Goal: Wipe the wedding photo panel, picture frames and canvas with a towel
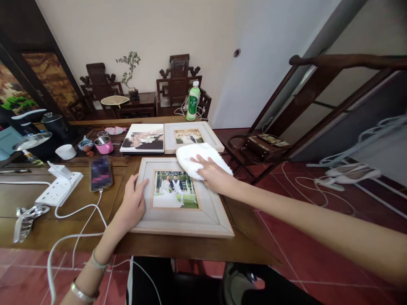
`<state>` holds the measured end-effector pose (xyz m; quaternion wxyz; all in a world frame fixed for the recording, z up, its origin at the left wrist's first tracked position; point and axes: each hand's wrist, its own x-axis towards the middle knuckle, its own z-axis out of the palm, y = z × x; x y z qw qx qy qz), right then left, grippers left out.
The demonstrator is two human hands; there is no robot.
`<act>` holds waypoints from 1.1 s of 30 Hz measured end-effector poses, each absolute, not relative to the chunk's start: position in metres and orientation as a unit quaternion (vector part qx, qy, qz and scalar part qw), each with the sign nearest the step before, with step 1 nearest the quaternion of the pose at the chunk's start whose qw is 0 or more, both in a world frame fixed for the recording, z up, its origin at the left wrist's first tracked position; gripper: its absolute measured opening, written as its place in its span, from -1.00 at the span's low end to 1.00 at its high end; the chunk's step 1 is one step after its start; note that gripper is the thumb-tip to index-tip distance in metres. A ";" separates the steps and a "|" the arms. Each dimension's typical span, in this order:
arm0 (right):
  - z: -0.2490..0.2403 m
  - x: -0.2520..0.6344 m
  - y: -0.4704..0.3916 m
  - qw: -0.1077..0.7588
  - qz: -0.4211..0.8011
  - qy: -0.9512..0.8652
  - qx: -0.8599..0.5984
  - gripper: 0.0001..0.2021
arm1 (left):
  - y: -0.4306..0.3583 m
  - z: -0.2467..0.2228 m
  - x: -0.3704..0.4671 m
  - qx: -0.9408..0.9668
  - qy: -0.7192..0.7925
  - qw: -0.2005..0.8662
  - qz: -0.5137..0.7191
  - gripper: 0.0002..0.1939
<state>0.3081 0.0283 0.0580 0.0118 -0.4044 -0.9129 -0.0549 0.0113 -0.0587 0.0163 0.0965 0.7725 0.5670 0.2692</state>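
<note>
A picture frame [186,225] with a pale wide border and a photo of two people outdoors lies flat on the wooden table, near its front edge. My left hand [131,203] holds the left side of this frame, its thumb on the border and its fingers along the edge. At the frame's upper right corner, my right hand [212,173] presses a folded white cloth [203,152] with its fingers spread over it. The cloth covers that corner and overhangs the right side. Behind lie a second frame [210,134] and a photo panel [144,146].
Left on the table [121,245] are a phone [101,173] on a cable, a power strip [59,190], a hair claw clip [27,220] and a pink cup [104,145]. A green bottle [192,101] stands behind the frames. A chair [270,148] holding a brown bag stands right.
</note>
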 end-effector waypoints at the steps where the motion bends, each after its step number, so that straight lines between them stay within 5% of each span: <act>1: 0.053 0.306 0.028 0.008 -0.052 -0.913 -0.406 -0.57 | -0.057 0.020 0.011 0.784 0.553 0.101 0.264 -0.46; 12: 0.073 0.308 0.034 0.080 -0.137 -0.905 -0.396 -0.66 | -0.045 0.024 0.018 0.799 0.540 0.121 0.236 -0.45; 19: 0.059 0.291 0.037 -0.001 -0.091 -0.917 -0.387 -0.54 | -0.046 0.017 0.018 0.798 0.539 0.108 0.247 -0.41; 28: 0.080 0.274 -0.052 -0.104 -0.019 -0.908 -0.405 -0.64 | -0.045 0.008 0.017 0.791 0.552 0.080 0.250 -0.45; 33: 0.080 0.268 -0.114 -0.068 0.057 -0.910 -0.404 -0.79 | -0.042 0.009 0.012 0.802 0.522 0.107 0.271 -0.32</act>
